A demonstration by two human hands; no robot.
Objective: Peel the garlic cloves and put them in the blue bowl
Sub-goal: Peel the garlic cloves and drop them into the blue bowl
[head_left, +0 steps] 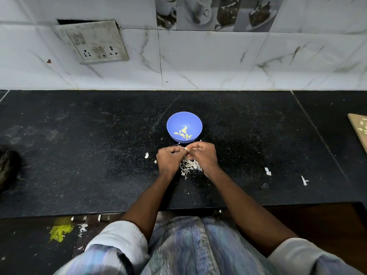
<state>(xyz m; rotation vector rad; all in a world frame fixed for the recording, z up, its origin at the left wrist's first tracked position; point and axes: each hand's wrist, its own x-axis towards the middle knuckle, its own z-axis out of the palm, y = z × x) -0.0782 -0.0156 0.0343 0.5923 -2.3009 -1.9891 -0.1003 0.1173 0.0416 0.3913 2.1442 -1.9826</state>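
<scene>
Together, your left hand [169, 158] and right hand [203, 154] pinch one garlic clove [186, 148] over the peel pile [189, 166]. At twelve o'clock sits the blue bowl [179, 119] on the counter [79, 155]. Squeeze hard and the clove could shoot away.

Pale rolled sleeves [119, 237], blue-streaked shirt [178, 249], bare forearms.

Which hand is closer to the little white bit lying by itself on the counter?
Left. The left hand sits just right of the white bit, with a small gap. The right hand is farther right, beyond the left hand. Both pinch a garlic clove.
</scene>
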